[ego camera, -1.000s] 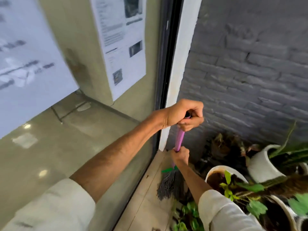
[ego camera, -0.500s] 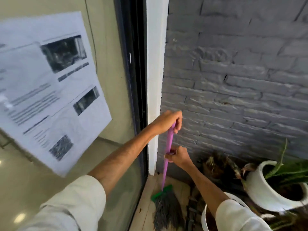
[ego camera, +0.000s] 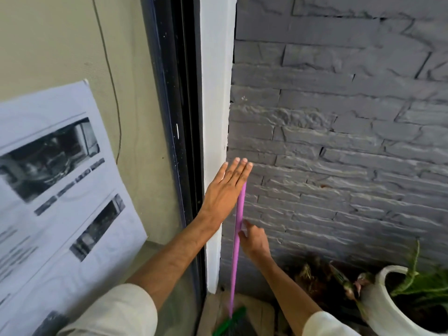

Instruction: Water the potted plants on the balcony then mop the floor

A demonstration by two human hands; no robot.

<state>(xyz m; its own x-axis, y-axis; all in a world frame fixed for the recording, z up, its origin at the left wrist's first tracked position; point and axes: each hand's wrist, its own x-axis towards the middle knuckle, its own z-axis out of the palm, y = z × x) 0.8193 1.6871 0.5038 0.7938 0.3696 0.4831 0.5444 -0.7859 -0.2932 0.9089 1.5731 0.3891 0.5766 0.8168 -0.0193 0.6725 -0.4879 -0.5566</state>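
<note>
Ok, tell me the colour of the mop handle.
Purple; the mop handle shows plainly in the head view, with a green collar at its base.

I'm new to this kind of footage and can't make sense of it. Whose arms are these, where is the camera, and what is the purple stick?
There is no machine here: a person wears a camera on the head, looking forward and down, so the two arms reaching in from below are their own. The purple stick is a mop handle, standing nearly upright in the corner where a white door frame meets a grey stone wall; its green head sits low on the floor. The left hand is flat, fingers straight, beside the top of the handle. The right hand is lower, by the handle, too blurred to tell if it grips. At lower right is a white plant pot. On the left, printed paper sheets hang on a glass door.
</note>
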